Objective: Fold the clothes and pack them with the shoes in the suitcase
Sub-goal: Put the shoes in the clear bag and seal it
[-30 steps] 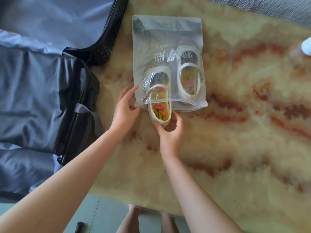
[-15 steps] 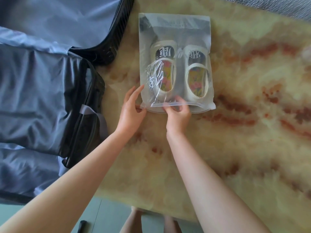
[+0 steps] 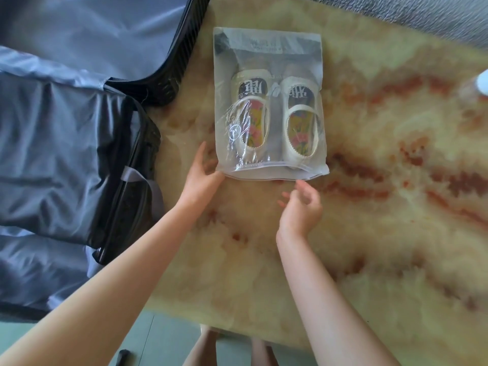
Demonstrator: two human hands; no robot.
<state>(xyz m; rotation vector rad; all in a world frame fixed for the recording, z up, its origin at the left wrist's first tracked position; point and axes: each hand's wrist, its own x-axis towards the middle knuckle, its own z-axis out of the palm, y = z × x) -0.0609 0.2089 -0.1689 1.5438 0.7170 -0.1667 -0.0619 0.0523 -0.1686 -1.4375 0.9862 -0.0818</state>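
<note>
Grey-blue lining fills the open suitcase (image 3: 79,154) at far left, its black ribbed shell resting on the tabletop (image 3: 396,220) with a dark zipped divider across the near half; no clothes show. Just right of it, the left hand (image 3: 202,178) reaches forward, its grip spread, fingers straight, thumb touching the near left corner of a clear plastic zip bag (image 3: 269,46). The bag lies flat on the tabletop beside the suitcase, not yet inside it. A pair of cream shoes (image 3: 301,122) with flowered insoles lies in it side by side, heels toward the person. The right hand (image 3: 301,207) hovers just short of the bag's near edge, its grip loosely curled and holding nothing. Whether the seal strip along that edge is pressed fully shut cannot be told; if it is not, lifting the bag by its far end would likely let the shoes slide out. The thin film looks slippery, so a pull at one corner may drag or twist the bag rather than raise it. The surface is polished yellow stone veined with rust red. A blurred white-capped object (image 3: 480,80) sits at its right edge, grey fabric (image 3: 422,11) beyond, pale green floor (image 3: 163,339) below.
</note>
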